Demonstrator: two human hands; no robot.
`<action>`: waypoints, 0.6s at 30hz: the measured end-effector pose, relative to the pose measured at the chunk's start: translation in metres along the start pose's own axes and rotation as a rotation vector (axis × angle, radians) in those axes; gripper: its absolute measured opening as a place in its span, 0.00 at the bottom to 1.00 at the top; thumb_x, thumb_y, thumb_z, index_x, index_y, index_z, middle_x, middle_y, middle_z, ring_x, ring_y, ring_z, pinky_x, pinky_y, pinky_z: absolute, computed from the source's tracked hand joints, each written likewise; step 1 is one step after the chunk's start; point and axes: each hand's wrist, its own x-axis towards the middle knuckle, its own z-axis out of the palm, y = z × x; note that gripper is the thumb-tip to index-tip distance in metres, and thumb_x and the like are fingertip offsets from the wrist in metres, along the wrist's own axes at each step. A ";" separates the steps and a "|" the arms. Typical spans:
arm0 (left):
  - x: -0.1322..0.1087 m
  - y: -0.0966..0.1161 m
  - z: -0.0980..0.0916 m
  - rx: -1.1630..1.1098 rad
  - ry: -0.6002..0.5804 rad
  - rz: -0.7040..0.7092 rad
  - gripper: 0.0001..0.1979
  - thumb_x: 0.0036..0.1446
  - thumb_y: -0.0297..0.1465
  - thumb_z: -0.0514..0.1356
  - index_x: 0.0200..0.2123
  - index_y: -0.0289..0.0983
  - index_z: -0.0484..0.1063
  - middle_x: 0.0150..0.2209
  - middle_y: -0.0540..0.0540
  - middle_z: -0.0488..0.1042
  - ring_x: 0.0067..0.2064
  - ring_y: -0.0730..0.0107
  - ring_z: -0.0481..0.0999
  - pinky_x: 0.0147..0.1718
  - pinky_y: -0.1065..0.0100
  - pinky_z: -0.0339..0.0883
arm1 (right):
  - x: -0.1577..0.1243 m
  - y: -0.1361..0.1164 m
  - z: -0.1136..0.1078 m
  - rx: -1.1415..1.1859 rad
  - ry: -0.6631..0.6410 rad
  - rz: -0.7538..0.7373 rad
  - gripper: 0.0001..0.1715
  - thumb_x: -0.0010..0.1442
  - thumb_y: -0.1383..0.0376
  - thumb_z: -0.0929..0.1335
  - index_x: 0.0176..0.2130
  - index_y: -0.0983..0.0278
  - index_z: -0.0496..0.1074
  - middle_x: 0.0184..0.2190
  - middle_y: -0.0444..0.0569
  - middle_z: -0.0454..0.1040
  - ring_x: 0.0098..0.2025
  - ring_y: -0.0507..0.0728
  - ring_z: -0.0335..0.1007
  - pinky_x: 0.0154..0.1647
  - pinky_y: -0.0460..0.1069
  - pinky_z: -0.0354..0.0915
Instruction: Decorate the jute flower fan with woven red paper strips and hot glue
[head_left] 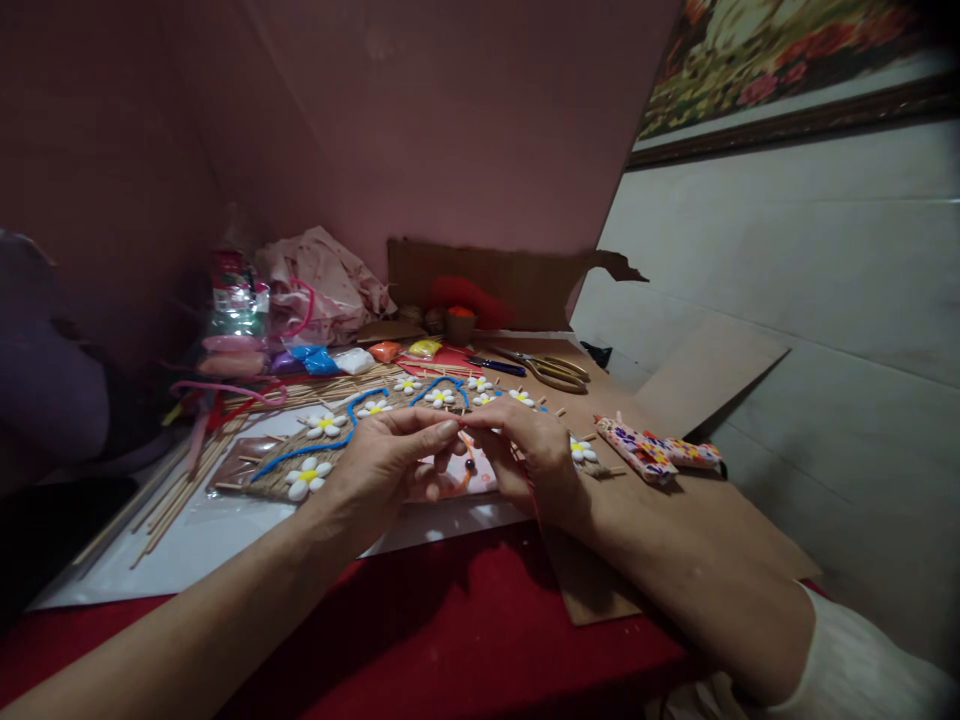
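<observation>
My left hand (pixel 401 445) and my right hand (pixel 529 440) meet fingertip to fingertip, each in a closed pinch. A small red piece (pixel 462 421) shows between them; its kind is too small to tell. Below the fingers lies a pink-and-white patterned piece (pixel 480 478) with a dark bead (pixel 470 465) and an orange line. Behind and around my hands spreads a twine-covered craft piece (pixel 281 485), with white yellow-centred flowers (pixel 307 478), a wavy blue strip (pixel 341 440) and sticks poking out at its edge. My fingers hide its middle.
Thin wooden sticks (pixel 161 510) lie at left on a white sheet (pixel 90 580). Behind are coloured clay packets (pixel 313 360), scissors (pixel 555 372), a dark blue pen-like tool (pixel 496 367) and upright cardboard (pixel 495 285). Flower-patterned fabric-like pieces (pixel 645 450) rest on cardboard at right.
</observation>
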 end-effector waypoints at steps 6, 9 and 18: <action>0.000 -0.001 0.001 0.001 0.010 0.007 0.08 0.44 0.30 0.68 0.27 0.33 0.74 0.23 0.50 0.74 0.15 0.82 0.66 0.26 0.66 0.73 | -0.001 0.000 -0.002 -0.008 -0.027 0.017 0.10 0.58 0.73 0.64 0.41 0.65 0.68 0.31 0.47 0.73 0.32 0.52 0.70 0.31 0.46 0.68; 0.000 -0.001 0.001 0.000 -0.003 0.004 0.07 0.46 0.30 0.67 0.28 0.33 0.74 0.23 0.50 0.74 0.15 0.82 0.66 0.25 0.67 0.73 | -0.002 0.000 -0.001 -0.014 -0.036 0.035 0.09 0.58 0.73 0.64 0.40 0.65 0.67 0.30 0.47 0.72 0.30 0.51 0.69 0.29 0.46 0.67; 0.000 -0.002 0.004 -0.003 0.028 0.013 0.07 0.47 0.31 0.66 0.29 0.33 0.74 0.24 0.51 0.74 0.15 0.82 0.66 0.22 0.70 0.71 | -0.003 0.000 0.000 -0.024 -0.030 0.078 0.05 0.58 0.72 0.65 0.36 0.64 0.66 0.29 0.45 0.71 0.28 0.50 0.67 0.27 0.45 0.66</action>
